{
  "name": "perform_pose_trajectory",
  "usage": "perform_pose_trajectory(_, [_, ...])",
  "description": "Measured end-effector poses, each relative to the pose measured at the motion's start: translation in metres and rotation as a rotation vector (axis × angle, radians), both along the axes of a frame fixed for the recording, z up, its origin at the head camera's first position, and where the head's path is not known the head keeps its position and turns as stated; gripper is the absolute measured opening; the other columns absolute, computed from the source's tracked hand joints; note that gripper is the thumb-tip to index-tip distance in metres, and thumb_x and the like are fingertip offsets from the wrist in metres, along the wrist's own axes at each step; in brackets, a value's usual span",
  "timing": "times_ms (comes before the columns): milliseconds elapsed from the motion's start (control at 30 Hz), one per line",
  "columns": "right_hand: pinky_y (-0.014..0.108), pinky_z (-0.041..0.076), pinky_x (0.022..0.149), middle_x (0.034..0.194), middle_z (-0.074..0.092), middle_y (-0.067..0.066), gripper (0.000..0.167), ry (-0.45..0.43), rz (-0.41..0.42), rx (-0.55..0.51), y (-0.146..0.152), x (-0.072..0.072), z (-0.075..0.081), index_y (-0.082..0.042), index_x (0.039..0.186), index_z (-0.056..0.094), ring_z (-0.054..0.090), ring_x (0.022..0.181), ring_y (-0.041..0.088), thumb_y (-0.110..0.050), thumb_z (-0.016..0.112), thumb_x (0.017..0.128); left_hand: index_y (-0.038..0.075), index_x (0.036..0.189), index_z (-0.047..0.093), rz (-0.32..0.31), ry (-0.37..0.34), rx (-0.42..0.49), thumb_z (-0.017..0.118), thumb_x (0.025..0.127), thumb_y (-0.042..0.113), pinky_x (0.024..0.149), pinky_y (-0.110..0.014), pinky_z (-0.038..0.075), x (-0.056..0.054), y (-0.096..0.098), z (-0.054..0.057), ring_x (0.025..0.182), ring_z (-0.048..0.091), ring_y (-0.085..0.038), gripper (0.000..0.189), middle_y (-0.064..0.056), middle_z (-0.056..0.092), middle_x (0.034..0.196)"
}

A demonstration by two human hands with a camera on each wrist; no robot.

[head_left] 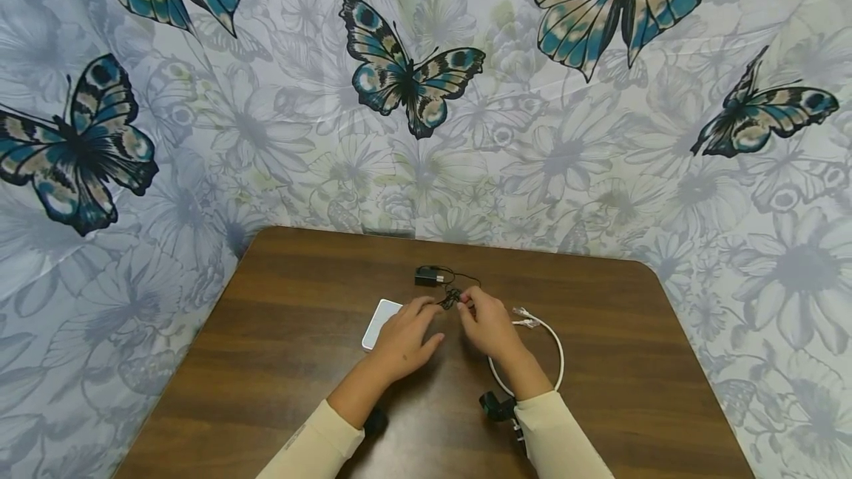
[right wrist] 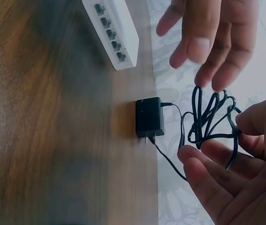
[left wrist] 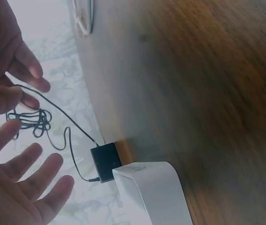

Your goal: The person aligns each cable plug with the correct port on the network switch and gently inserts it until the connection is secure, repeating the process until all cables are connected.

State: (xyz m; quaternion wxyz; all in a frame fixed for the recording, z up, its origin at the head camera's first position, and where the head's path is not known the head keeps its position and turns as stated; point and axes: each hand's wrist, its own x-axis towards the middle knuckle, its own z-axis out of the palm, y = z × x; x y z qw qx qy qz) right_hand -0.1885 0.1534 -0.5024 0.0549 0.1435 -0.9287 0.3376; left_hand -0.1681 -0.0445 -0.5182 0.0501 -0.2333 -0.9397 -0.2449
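Observation:
A bundled black cable [right wrist: 212, 117] hangs in loops between my two hands. My right hand [head_left: 489, 320] pinches the bundle between thumb and fingers. Facing it, my left hand [head_left: 402, 338] has its fingers spread and relaxed, with fingertips right at the loops in the right wrist view. The cable runs to a black power adapter [head_left: 429, 276], which lies on the table just beyond the hands with its prongs showing. Beside my left hand is a white network switch [head_left: 381, 322], partly covered by that hand; its row of ports [right wrist: 111, 33] shows in the right wrist view.
A white network cable [head_left: 560, 353] with clear plugs lies curled on the brown wooden table [head_left: 632, 361], partly under my right forearm. The table's far edge meets a floral cloth backdrop [head_left: 566, 161] with butterflies.

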Motion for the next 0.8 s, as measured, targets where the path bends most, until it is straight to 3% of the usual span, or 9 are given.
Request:
perform_pose_trajectory(200, [0.031, 0.052, 0.064, 0.091, 0.068, 0.005, 0.009, 0.008, 0.019, -0.033, -0.003, 0.004, 0.007, -0.008, 0.103, 0.062, 0.062, 0.072, 0.013, -0.013, 0.064, 0.096, 0.018, 0.117, 0.056, 0.019, 0.061, 0.047, 0.075, 0.089, 0.028, 0.083, -0.039, 0.052, -0.002, 0.006, 0.002, 0.111, 0.059, -0.020, 0.035, 0.000, 0.054, 0.129])
perform_pose_trajectory(433, [0.028, 0.053, 0.066, 0.093, 0.069, 0.002, 0.007, -0.001, 0.025, -0.039, -0.007, 0.008, 0.010, -0.011, 0.101, 0.062, 0.063, 0.075, 0.010, -0.014, 0.066, 0.096, 0.014, 0.117, 0.053, 0.019, 0.066, 0.064, 0.076, 0.088, 0.022, 0.072, -0.034, 0.052, -0.003, 0.009, 0.004, 0.097, 0.061, -0.015, 0.038, 0.000, 0.054, 0.120])
perform_pose_trajectory(800, [0.031, 0.055, 0.072, 0.092, 0.067, -0.001, 0.007, 0.032, 0.044, -0.053, -0.012, 0.017, 0.009, -0.013, 0.098, 0.063, 0.064, 0.081, 0.011, -0.014, 0.068, 0.094, 0.015, 0.119, 0.053, 0.041, 0.080, 0.078, 0.072, 0.092, 0.021, 0.071, -0.036, 0.054, 0.000, 0.011, 0.009, 0.094, 0.065, -0.015, 0.034, 0.000, 0.060, 0.116])
